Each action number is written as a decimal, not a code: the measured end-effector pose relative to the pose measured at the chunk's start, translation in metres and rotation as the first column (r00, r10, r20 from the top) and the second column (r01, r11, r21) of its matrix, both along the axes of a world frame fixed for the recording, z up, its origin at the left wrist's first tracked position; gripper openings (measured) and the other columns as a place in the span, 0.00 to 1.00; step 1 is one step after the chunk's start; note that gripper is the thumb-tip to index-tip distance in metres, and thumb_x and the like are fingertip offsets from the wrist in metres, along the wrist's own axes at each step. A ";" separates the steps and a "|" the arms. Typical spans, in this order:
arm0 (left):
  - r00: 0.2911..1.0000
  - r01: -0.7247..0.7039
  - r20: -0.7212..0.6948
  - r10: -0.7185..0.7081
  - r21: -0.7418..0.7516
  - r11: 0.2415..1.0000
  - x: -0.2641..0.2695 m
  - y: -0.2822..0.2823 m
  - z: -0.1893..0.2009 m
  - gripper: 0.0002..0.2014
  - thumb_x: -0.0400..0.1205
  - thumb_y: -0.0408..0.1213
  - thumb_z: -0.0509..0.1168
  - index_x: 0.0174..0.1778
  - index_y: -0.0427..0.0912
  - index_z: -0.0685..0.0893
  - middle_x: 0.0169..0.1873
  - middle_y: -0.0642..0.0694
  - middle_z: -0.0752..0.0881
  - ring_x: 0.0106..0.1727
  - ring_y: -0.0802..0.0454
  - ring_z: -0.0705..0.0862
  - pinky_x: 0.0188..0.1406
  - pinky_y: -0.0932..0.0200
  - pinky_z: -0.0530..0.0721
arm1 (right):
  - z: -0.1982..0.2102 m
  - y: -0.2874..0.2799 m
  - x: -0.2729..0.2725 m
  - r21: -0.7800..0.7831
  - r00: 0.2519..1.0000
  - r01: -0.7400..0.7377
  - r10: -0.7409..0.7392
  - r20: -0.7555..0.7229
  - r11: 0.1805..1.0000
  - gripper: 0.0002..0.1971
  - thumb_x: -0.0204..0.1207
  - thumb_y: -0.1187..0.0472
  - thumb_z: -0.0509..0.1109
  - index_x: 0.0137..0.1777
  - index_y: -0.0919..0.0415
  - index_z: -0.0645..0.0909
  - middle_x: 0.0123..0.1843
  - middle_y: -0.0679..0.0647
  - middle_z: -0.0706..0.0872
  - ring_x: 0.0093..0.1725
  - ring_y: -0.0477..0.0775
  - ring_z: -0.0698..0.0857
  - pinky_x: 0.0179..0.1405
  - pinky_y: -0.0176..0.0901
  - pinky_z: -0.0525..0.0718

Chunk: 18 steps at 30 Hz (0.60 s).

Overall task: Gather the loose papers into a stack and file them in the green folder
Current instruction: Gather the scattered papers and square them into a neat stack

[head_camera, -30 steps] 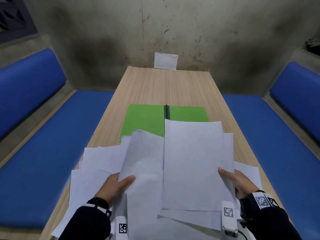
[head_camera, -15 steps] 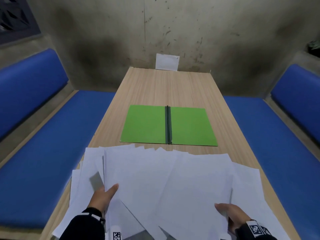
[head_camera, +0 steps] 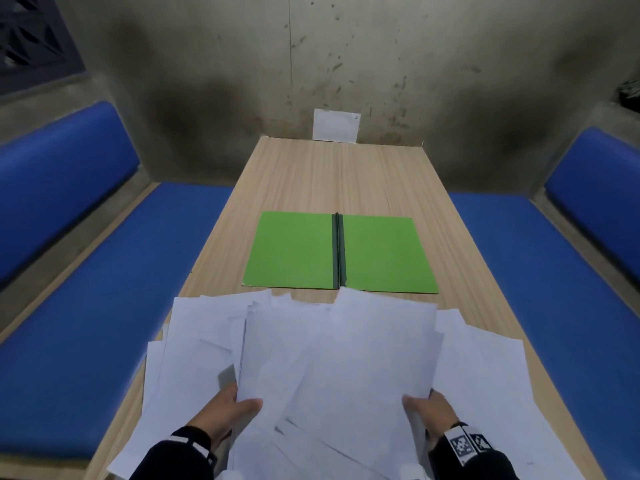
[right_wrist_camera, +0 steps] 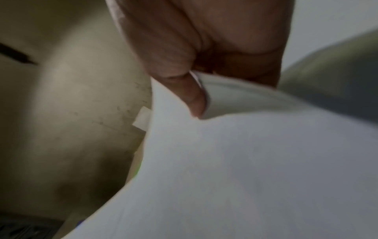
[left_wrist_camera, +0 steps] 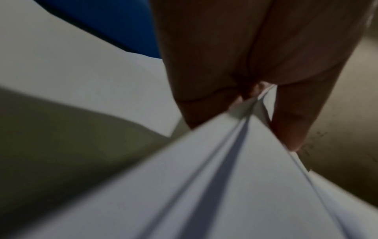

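Left hand (head_camera: 225, 410) and right hand (head_camera: 431, 408) both pinching messy fan of loose papers (head_camera: 332, 358) between them. Green folder (head_camera: 341, 252) lying open just beyond, on table (head_camera: 339, 174).

papers (head_camera: 332, 362) on table (head_camera: 339, 178) – near end, folder (head_camera: 294, 251) just behind, benches (head_camera: 114, 289) either side

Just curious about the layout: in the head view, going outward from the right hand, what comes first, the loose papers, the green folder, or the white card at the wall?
1. Loose papers, gripped by the right hand.
2. Green folder, mid-table.
3. White card, far end.
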<state>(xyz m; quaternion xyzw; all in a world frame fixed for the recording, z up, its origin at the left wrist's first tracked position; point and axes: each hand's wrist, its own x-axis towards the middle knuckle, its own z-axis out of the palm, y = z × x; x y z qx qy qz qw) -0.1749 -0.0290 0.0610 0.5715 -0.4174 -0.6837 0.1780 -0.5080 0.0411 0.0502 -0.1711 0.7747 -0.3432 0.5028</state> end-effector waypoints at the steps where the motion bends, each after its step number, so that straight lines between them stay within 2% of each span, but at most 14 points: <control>1: 1.000 -0.003 -0.001 0.003 -0.007 1.000 -0.002 -0.001 0.000 0.23 0.72 0.30 0.69 0.65 0.38 0.77 0.59 0.36 0.86 0.60 0.38 0.85 0.61 0.46 0.81 | 0.006 -0.002 -0.003 -0.029 0.999 0.026 -0.027 -0.044 0.999 0.25 0.68 0.69 0.70 0.65 0.77 0.75 0.59 0.71 0.83 0.54 0.65 0.83 0.59 0.54 0.81; 3: 0.999 -0.046 -0.010 0.046 0.017 0.999 -0.004 -0.003 -0.005 0.20 0.78 0.23 0.63 0.67 0.33 0.75 0.61 0.32 0.85 0.61 0.35 0.83 0.62 0.45 0.79 | 0.018 -0.006 -0.011 -0.108 0.994 0.027 -0.038 -0.101 0.994 0.18 0.74 0.71 0.66 0.64 0.76 0.76 0.56 0.71 0.82 0.52 0.61 0.79 0.56 0.49 0.78; 4: 0.997 -0.075 -0.003 0.076 0.030 0.997 -0.005 -0.003 -0.007 0.20 0.80 0.24 0.62 0.69 0.31 0.74 0.62 0.31 0.84 0.62 0.35 0.83 0.64 0.44 0.78 | 0.021 -0.009 -0.014 -0.129 0.993 0.028 -0.043 -0.113 0.991 0.17 0.75 0.72 0.65 0.63 0.75 0.76 0.55 0.70 0.82 0.51 0.61 0.79 0.55 0.50 0.77; 6: 0.992 -0.125 -0.031 0.126 0.043 0.991 -0.008 -0.002 -0.010 0.25 0.80 0.37 0.65 0.73 0.34 0.70 0.65 0.36 0.82 0.67 0.38 0.79 0.71 0.44 0.73 | 0.026 -0.014 -0.013 -0.151 0.996 0.000 -0.013 -0.088 0.989 0.14 0.75 0.71 0.66 0.60 0.73 0.79 0.52 0.67 0.83 0.52 0.63 0.81 0.59 0.55 0.80; 8: 0.991 -0.109 -0.066 0.113 0.059 0.992 -0.011 -0.003 -0.010 0.36 0.74 0.55 0.69 0.75 0.42 0.69 0.69 0.45 0.79 0.73 0.44 0.74 0.77 0.45 0.67 | 0.023 -0.016 -0.005 -0.119 0.991 -0.095 0.083 -0.105 0.988 0.08 0.74 0.68 0.68 0.51 0.64 0.82 0.54 0.67 0.86 0.55 0.65 0.84 0.63 0.60 0.80; 10: 0.991 -0.073 -0.105 0.081 0.075 0.995 -0.016 -0.003 -0.011 0.38 0.66 0.62 0.72 0.70 0.49 0.71 0.67 0.48 0.80 0.72 0.45 0.75 0.77 0.44 0.67 | 0.016 -0.017 0.007 -0.110 0.983 -0.156 0.143 -0.118 0.982 0.03 0.73 0.66 0.70 0.44 0.59 0.81 0.56 0.67 0.87 0.55 0.62 0.85 0.60 0.54 0.82; 11: 0.992 -0.046 -0.118 0.053 0.065 0.997 -0.019 -0.002 -0.011 0.41 0.61 0.63 0.75 0.68 0.50 0.73 0.65 0.48 0.82 0.71 0.45 0.77 0.76 0.44 0.69 | 0.013 -0.018 0.014 -0.117 0.982 -0.167 0.154 -0.114 0.979 0.03 0.72 0.66 0.70 0.42 0.58 0.80 0.55 0.67 0.87 0.53 0.60 0.85 0.57 0.51 0.82; 13: 0.996 -0.005 -0.087 0.004 -0.006 1.000 -0.027 0.001 -0.009 0.46 0.52 0.59 0.80 0.65 0.45 0.77 0.61 0.46 0.86 0.65 0.45 0.82 0.73 0.45 0.73 | 0.009 -0.020 0.027 -0.127 0.981 -0.183 0.174 -0.082 0.975 0.03 0.72 0.67 0.71 0.43 0.59 0.80 0.52 0.66 0.86 0.50 0.59 0.84 0.54 0.49 0.82; 14: 0.997 -0.009 -0.074 0.006 -0.039 0.999 -0.032 0.003 -0.006 0.46 0.51 0.54 0.82 0.65 0.41 0.78 0.58 0.44 0.88 0.62 0.44 0.84 0.70 0.46 0.76 | 0.010 -0.021 0.032 -0.123 0.980 -0.193 0.186 -0.073 0.973 0.04 0.72 0.67 0.71 0.45 0.61 0.81 0.51 0.65 0.86 0.50 0.59 0.84 0.54 0.49 0.82; 16: 0.997 -0.041 -0.064 0.036 -0.072 0.997 -0.036 0.003 0.001 0.38 0.59 0.42 0.80 0.65 0.35 0.77 0.54 0.41 0.89 0.57 0.42 0.86 0.64 0.49 0.81 | 0.010 -0.022 0.034 -0.143 0.981 -0.192 0.184 -0.061 0.971 0.08 0.71 0.67 0.72 0.49 0.64 0.80 0.52 0.65 0.86 0.51 0.60 0.84 0.55 0.49 0.82; 17: 0.996 -0.052 -0.072 0.046 -0.087 0.995 -0.036 0.002 0.006 0.37 0.60 0.41 0.79 0.65 0.34 0.78 0.51 0.42 0.90 0.55 0.42 0.87 0.59 0.51 0.83 | 0.009 -0.022 0.032 -0.171 0.985 -0.174 0.169 -0.040 0.970 0.11 0.70 0.68 0.74 0.51 0.64 0.79 0.54 0.65 0.86 0.53 0.62 0.85 0.56 0.51 0.82; 18: 0.996 -0.043 -0.087 0.034 -0.105 0.994 -0.035 0.001 0.015 0.39 0.55 0.44 0.80 0.62 0.34 0.80 0.48 0.42 0.91 0.53 0.43 0.88 0.54 0.54 0.85 | 0.011 -0.022 0.029 -0.205 0.990 -0.138 0.140 -0.002 0.969 0.15 0.69 0.68 0.75 0.55 0.65 0.78 0.55 0.64 0.86 0.53 0.62 0.85 0.55 0.51 0.83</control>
